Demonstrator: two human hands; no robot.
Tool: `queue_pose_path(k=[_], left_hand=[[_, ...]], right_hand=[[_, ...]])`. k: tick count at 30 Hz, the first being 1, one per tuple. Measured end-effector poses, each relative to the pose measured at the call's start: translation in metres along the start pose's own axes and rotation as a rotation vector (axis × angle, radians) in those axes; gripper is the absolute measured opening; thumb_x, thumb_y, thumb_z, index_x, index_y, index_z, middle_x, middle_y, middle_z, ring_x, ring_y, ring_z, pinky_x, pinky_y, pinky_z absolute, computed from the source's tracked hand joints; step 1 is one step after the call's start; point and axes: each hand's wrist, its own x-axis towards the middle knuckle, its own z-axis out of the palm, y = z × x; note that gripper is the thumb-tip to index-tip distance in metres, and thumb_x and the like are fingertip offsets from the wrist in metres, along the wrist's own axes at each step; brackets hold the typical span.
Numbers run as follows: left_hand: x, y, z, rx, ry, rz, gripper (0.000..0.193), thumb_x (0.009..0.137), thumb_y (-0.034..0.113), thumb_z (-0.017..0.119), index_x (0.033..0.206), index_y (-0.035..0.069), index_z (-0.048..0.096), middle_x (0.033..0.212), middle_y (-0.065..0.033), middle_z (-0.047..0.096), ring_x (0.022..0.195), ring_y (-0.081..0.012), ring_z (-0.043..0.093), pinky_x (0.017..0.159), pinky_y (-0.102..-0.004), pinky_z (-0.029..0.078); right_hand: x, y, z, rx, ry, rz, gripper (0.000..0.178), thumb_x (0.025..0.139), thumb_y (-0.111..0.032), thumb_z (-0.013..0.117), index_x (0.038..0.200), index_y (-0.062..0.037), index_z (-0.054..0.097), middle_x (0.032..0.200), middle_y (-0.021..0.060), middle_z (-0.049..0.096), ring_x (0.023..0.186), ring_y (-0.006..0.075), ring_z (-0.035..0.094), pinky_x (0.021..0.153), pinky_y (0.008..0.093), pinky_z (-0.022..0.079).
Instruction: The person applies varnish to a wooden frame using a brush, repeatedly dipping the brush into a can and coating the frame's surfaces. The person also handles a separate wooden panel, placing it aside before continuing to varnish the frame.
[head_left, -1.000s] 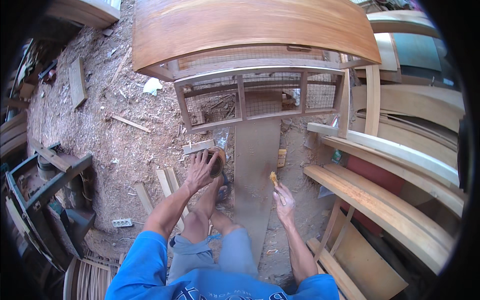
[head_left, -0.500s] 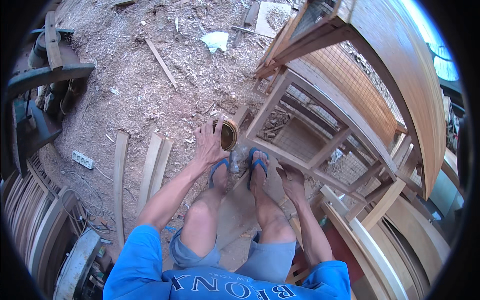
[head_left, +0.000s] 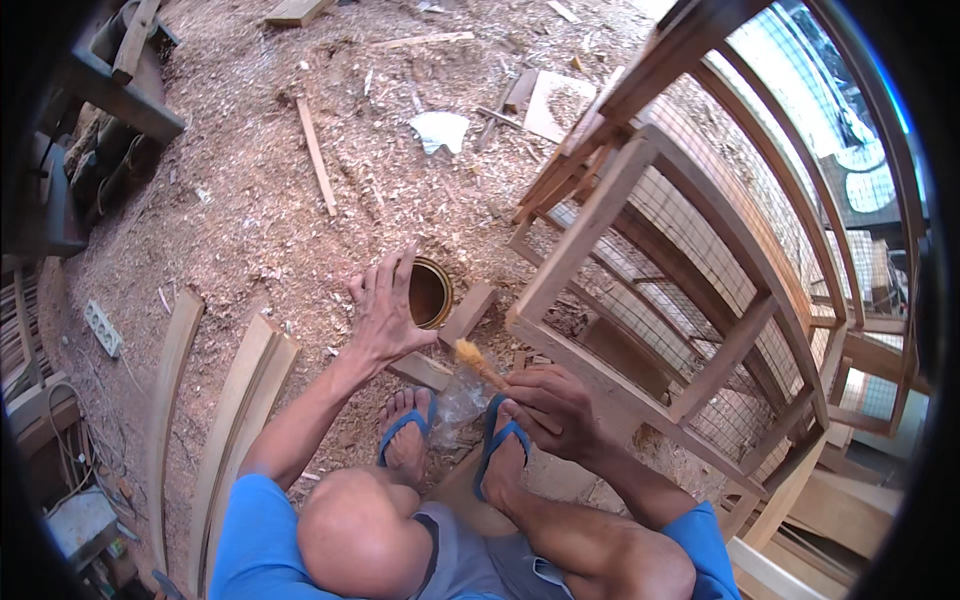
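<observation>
My left hand (head_left: 382, 312) is curved round the left side of an open round metal can (head_left: 430, 293), its thumb below the rim and its fingers above it. The can's mouth faces up and its inside looks brown. In my right hand (head_left: 548, 402) is a small brush (head_left: 482, 364) with frayed yellowish bristles, which point up and left toward the can. The brush tip is apart from the can. Under the brush lies a crumpled clear plastic bag (head_left: 462, 405), near my feet in blue flip-flops.
A wooden frame with wire mesh (head_left: 720, 365) stands close on the right. Short wood blocks (head_left: 468, 312) lie beside the can. Long curved boards (head_left: 235, 420) and a white power strip (head_left: 102, 328) are on the left. Wood shavings cover the ground.
I have crouched lower, with my knees bent up. The can is lower, near the ground by the wood blocks. My right hand has come inward from the frame, with the brush now visible.
</observation>
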Motion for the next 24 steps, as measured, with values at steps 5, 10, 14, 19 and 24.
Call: queue_pose_path(k=[5, 10, 14, 19, 24], left_hand=[[-0.008, 0.006, 0.013, -0.051, -0.045, 0.024, 0.137, 0.050, 0.047, 0.086, 0.159, 0.010, 0.012, 0.135, -0.0174, 0.042, 0.122, -0.0344, 0.043, 0.102, -0.0520, 0.026], [-0.005, 0.011, 0.023, 0.047, -0.053, -0.009, 0.138, 0.051, 0.058, 0.085, 0.158, 0.009, 0.012, 0.132, -0.0183, 0.044, 0.120, -0.0342, 0.045, 0.101, -0.0524, 0.027], [-0.001, 0.022, 0.021, 0.145, 0.086, 0.089, 0.115, 0.059, 0.061, 0.082, 0.149, 0.008, 0.035, 0.126, -0.0184, 0.056, 0.110, -0.0333, 0.056, 0.093, -0.0488, 0.038], [0.001, 0.024, 0.020, 0.075, 0.046, 0.138, 0.103, 0.062, 0.061, 0.080, 0.142, 0.007, 0.045, 0.119, -0.0179, 0.061, 0.104, -0.0329, 0.059, 0.089, -0.0474, 0.042], [-0.001, 0.024, 0.017, -0.015, -0.007, 0.189, 0.091, 0.066, 0.061, 0.079, 0.135, 0.006, 0.055, 0.113, -0.0174, 0.065, 0.099, -0.0324, 0.062, 0.085, -0.0460, 0.045]], right_hand=[[-0.040, -0.050, -0.039, -0.052, -0.079, -0.171, 0.023, 0.086, -0.011, 0.075, 0.109, -0.0090, 0.071, 0.109, 0.0094, 0.070, 0.095, 0.0267, 0.070, 0.079, 0.0387, 0.057], [-0.085, -0.102, -0.074, -0.275, -0.170, -0.256, 0.018, 0.089, -0.018, 0.072, 0.104, -0.0103, 0.071, 0.102, 0.0089, 0.070, 0.091, 0.0292, 0.069, 0.075, 0.0401, 0.056], [-0.107, -0.123, -0.100, -0.393, -0.080, -0.271, 0.016, 0.089, -0.022, 0.071, 0.100, -0.0102, 0.071, 0.089, 0.0090, 0.069, 0.081, 0.0315, 0.068, 0.070, 0.0414, 0.055], [-0.144, -0.122, -0.101, -0.407, 0.188, -0.221, 0.017, 0.087, -0.016, 0.075, 0.102, -0.0092, 0.074, 0.099, 0.0080, 0.074, 0.086, 0.0257, 0.071, 0.073, 0.0361, 0.057], [-0.175, -0.097, -0.069, -0.329, 0.519, -0.189, 0.017, 0.087, -0.015, 0.075, 0.102, -0.0070, 0.074, 0.099, 0.0083, 0.075, 0.085, 0.0246, 0.072, 0.073, 0.0336, 0.058]])
